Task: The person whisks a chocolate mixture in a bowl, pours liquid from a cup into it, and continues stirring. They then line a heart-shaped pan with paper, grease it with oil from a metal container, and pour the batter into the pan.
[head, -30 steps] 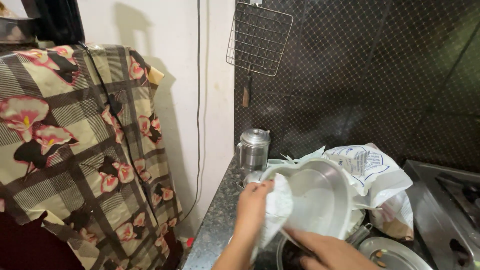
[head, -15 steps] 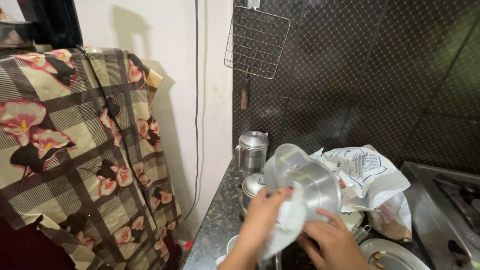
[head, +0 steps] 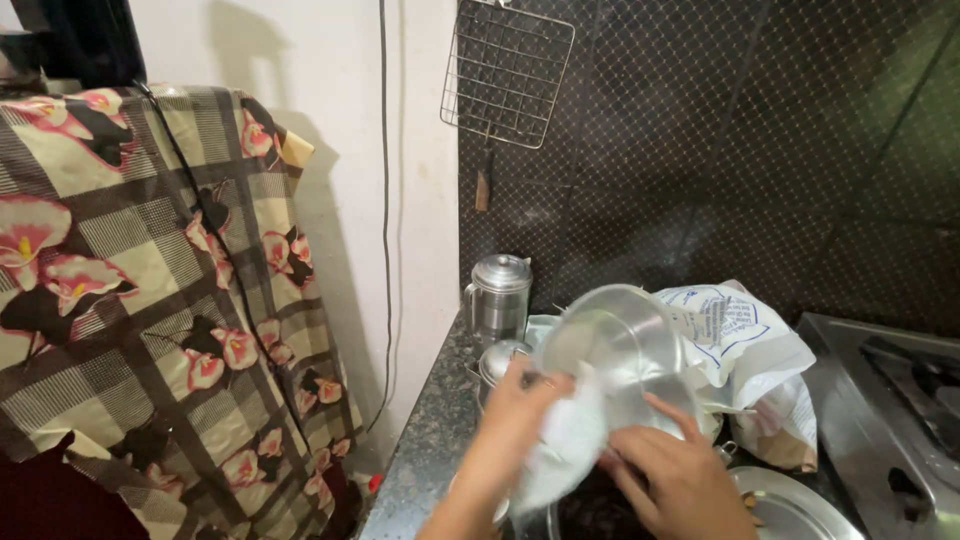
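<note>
The left hand [head: 520, 410] presses a white cloth [head: 570, 445] against a steel pot [head: 615, 345]. The right hand [head: 675, 480], at five o'clock of the pot, grips its rim. A lidded tin [head: 498, 295] stands at ten o'clock.

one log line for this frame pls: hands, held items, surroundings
left hand: presses white cloth on steel pot | right hand: grips steel pot | nearby: lidded steel jug, plastic bag, stove
</note>
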